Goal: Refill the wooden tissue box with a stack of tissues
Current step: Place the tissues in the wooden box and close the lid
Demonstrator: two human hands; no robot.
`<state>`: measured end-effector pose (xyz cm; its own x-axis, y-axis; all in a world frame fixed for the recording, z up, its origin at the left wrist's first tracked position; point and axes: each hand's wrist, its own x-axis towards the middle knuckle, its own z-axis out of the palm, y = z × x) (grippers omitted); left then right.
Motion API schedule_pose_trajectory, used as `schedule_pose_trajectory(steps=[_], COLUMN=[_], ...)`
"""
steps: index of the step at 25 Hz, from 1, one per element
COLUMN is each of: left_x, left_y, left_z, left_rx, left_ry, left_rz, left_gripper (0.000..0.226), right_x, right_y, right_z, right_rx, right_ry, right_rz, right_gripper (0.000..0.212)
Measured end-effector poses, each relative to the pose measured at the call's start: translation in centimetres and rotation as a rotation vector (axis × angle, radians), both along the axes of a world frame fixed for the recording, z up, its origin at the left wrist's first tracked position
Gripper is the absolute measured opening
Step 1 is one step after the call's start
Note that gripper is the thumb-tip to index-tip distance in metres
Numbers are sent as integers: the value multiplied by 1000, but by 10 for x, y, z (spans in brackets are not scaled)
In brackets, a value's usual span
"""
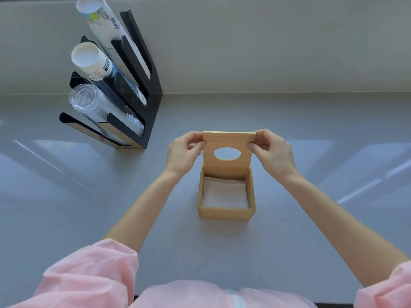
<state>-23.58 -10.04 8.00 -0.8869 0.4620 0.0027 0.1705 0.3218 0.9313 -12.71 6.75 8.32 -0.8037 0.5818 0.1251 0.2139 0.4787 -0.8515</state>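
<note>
While the wooden tissue box (226,211) sits open on the grey countertop (311,230), white tissues (224,194) lie flat inside it, below the rim. Its sliding lid (228,167) — a wooden panel with an oval hole — stands nearly upright at the far wall, seemingly lodged in the box, though the joint is hard to read. Left hand (184,153) and right hand (272,152) each pinch a top corner, fingers curled round the edge. Far left stands a black cup dispenser (144,90) — stacked paper and clear cups lean in its slots.
</note>
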Motion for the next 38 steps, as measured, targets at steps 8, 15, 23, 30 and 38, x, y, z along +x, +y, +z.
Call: schedule_pose_trajectory(steps=[8, 15, 23, 30, 38], left_x=[23, 48, 68, 73, 71], left_y=[-22, -55, -70, -72, -74], left_z=[-15, -43, -60, -68, -76], left_rx=[50, -76, -165, -186, -231], left_ry=[150, 532, 616, 664, 732], left_rz=[27, -155, -228, -236, -285], left_gripper=[17, 18, 41, 41, 38], right_x=[32, 68, 87, 90, 91], right_y=[-7, -21, -26, -27, -25], right_z=[-16, -40, -49, -58, -67], right_rx=[61, 452, 591, 604, 624], right_ry=[116, 150, 23, -7, 0], right_rz=[86, 271, 436, 449, 456], right_gripper=[9, 27, 33, 36, 39])
